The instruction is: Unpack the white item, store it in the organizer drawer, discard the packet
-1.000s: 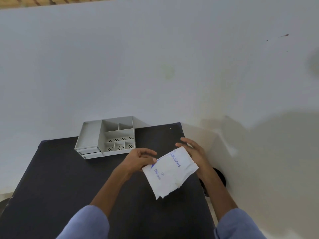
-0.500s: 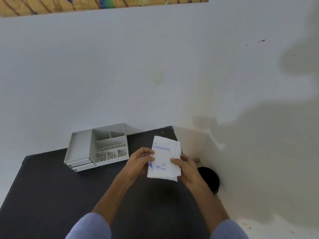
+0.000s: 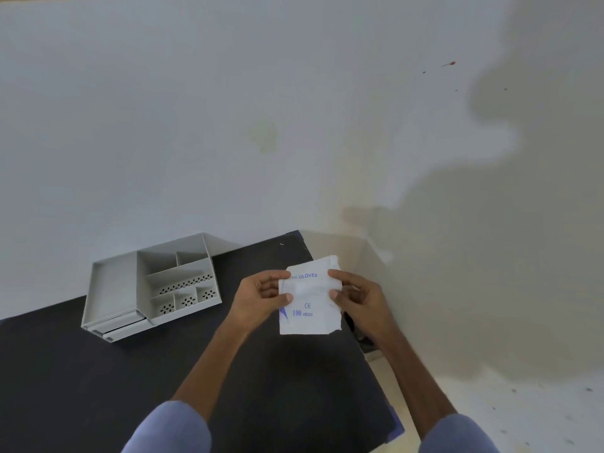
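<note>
The packet (image 3: 310, 295) stands upright above the black table (image 3: 98, 371), our left hand (image 3: 261, 297) and right hand (image 3: 358, 297) pinching its opposite side edges, the organizer (image 3: 112, 289) well apart on the left hand's side.

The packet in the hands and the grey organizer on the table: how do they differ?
The packet is thin, flat and white with blue print, while the organizer is a rigid grey box split into compartments. The packet is held up off the table, pinched at its side edges by the left hand and right hand; the organizer rests untouched on the black table. Both are pale and roughly rectangular.
</note>
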